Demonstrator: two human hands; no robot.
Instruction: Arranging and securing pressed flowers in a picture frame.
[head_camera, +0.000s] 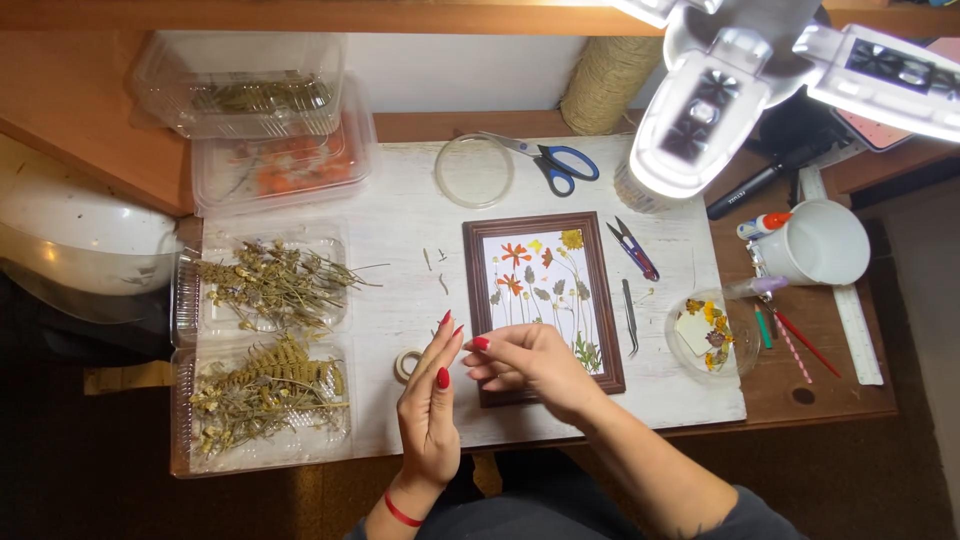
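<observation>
- The left hand (432, 400) stands open, fingers straight, just left of the dark wooden rectangular frame of pressed flowers (543, 305).
- The right hand (528, 360), fingers curled and pinched, covers the frame's near-left corner; whether it holds anything, I cannot tell.

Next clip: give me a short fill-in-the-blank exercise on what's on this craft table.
1. The pressed flowers lie inside a brown wooden ____.
2. The scissors above the frame have ____ handles.
3. The right hand rests over the frame's ____ end.
4. The left hand has ____ painted nails.

Missing words: frame; blue; lower; red
</observation>
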